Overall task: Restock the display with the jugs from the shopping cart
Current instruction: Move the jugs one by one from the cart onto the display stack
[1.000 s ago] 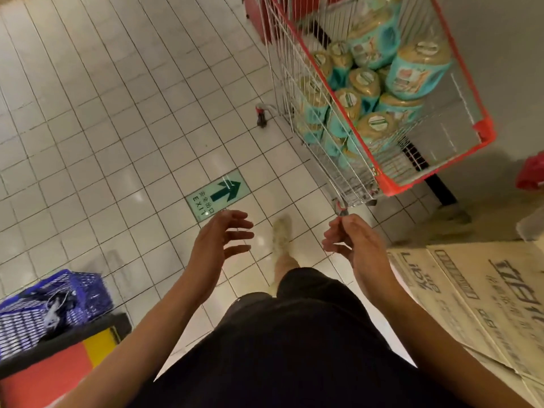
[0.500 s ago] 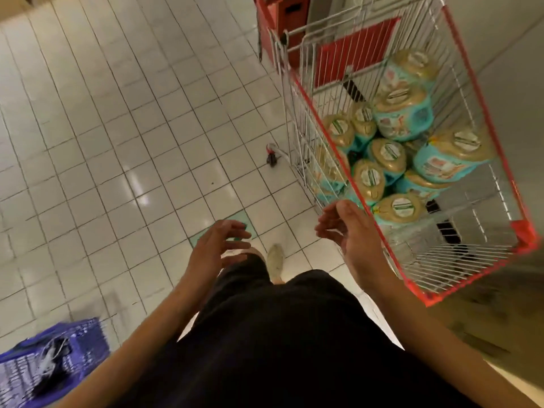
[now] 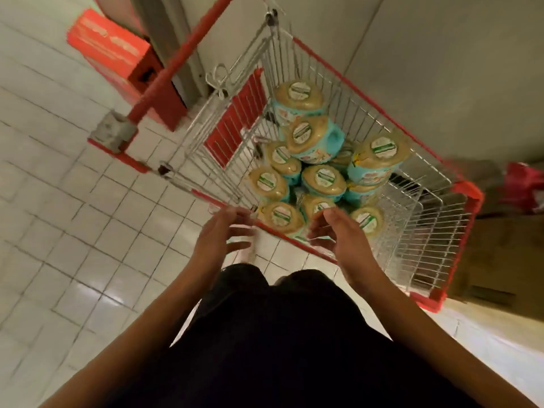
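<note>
Both hands reach out ahead of the body with nothing in them. The left hand (image 3: 226,235) has its fingers loosely spread and slightly bent, palm turned inward, and hangs over the tiled floor (image 3: 73,219) just outside the near red rim of the shopping cart (image 3: 368,94). The right hand (image 3: 338,235) is likewise relaxed and spread, palm facing the left one. It lies across that rim in the view, in front of the nearest jugs; I cannot tell whether it touches the rim or a jug. Both sets of fingers are blurred.

The jugs (image 3: 323,178), teal with tan tops bearing round green and white labels, are piled in the wire basket, stacked in layers toward the handle end and the near side. The cart's red handle bar (image 3: 182,54) runs up to the left, with a red box (image 3: 112,51) on the floor beyond it. Dark clothing (image 3: 294,334) fills the lower middle of the view.
</note>
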The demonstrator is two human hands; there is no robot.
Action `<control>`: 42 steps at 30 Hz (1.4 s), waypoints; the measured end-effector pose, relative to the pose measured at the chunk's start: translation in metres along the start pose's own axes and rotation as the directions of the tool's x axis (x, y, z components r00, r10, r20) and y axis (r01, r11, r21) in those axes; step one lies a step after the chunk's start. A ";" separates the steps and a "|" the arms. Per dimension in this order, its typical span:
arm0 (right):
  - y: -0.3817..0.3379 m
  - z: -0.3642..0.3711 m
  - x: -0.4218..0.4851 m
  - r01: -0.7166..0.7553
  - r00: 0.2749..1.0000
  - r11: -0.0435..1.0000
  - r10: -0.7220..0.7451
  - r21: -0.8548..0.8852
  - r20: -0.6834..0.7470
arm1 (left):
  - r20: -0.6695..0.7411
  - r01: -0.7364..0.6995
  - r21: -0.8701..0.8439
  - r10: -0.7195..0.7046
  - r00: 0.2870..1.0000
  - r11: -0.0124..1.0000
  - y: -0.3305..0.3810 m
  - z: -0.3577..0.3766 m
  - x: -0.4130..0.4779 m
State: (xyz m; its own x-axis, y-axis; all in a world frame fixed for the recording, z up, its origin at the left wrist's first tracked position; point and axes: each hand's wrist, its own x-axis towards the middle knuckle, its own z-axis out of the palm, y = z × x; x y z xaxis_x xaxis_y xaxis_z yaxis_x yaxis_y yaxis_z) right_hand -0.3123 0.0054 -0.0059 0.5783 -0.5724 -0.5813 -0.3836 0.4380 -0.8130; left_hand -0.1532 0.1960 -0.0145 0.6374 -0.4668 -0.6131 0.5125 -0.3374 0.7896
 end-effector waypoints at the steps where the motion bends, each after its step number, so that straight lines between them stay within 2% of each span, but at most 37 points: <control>1: -0.007 -0.001 0.009 -0.003 0.999 0.999 0.004 0.039 -0.046 | 0.061 -0.017 0.045 0.014 0.998 0.999 0.017 0.003 0.022; 6: -0.042 -0.018 0.040 0.037 0.963 0.985 0.011 0.171 -0.270 | 0.325 -0.053 0.242 -0.030 0.945 0.969 0.092 0.035 0.113; 10: -0.056 -0.048 0.065 0.081 0.918 0.973 0.012 0.218 -0.397 | 0.423 -0.010 0.354 -0.150 0.894 0.935 0.104 0.087 0.174; 13: -0.057 -0.080 0.097 0.055 0.883 0.982 0.038 0.183 -0.468 | 0.405 0.097 0.458 -0.305 0.862 0.884 0.093 0.136 0.209; 18: -0.050 -0.145 0.167 -0.067 0.832 0.997 0.074 0.033 -0.551 | 0.313 0.418 0.439 -0.572 0.758 0.795 0.050 0.207 0.251; 20: -0.045 -0.175 0.194 -0.133 0.824 0.986 0.053 -0.101 -0.565 | 0.276 0.439 0.479 -0.605 0.747 0.760 0.037 0.231 0.268; 22: -0.045 -0.205 0.220 -0.223 0.827 0.946 0.055 -0.236 -0.560 | 0.250 0.413 0.515 -0.592 0.766 0.751 0.028 0.255 0.287; 24: -0.044 -0.231 0.244 -0.245 0.842 0.920 0.046 -0.306 -0.538 | 0.230 0.434 0.487 -0.591 0.774 0.758 0.020 0.277 0.304; 27: -0.038 -0.261 0.275 -0.187 0.873 0.904 -0.027 -0.385 -0.486 | 0.192 0.523 0.410 -0.631 0.752 0.748 0.008 0.305 0.326; 31: -0.019 -0.275 0.316 -0.161 0.954 0.876 0.019 -0.454 -0.301 | 0.180 0.579 0.346 -0.658 0.731 0.738 -0.013 0.334 0.349; 33: -0.005 -0.278 0.328 -0.114 0.959 0.885 -0.022 -0.452 -0.284 | 0.207 0.586 0.303 -0.652 0.729 0.751 -0.022 0.344 0.356; 37: 0.018 -0.283 0.340 -0.048 0.955 0.911 -0.078 -0.409 -0.286 | 0.289 0.677 0.082 -0.668 0.686 0.731 -0.037 0.346 0.369; 42: 0.029 -0.274 0.339 -0.003 0.948 0.894 -0.140 -0.449 -0.285 | 0.167 0.722 -0.011 -0.711 0.683 0.691 -0.055 0.335 0.369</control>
State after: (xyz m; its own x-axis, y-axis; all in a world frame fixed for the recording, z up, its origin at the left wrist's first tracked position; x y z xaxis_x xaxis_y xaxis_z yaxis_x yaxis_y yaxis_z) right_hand -0.3246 -0.3659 -0.2353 0.3970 -0.8018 -0.4467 -0.6676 0.0818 -0.7400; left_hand -0.1389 -0.2315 -0.2755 -0.0249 -0.2154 -0.9762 0.8213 -0.5611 0.1029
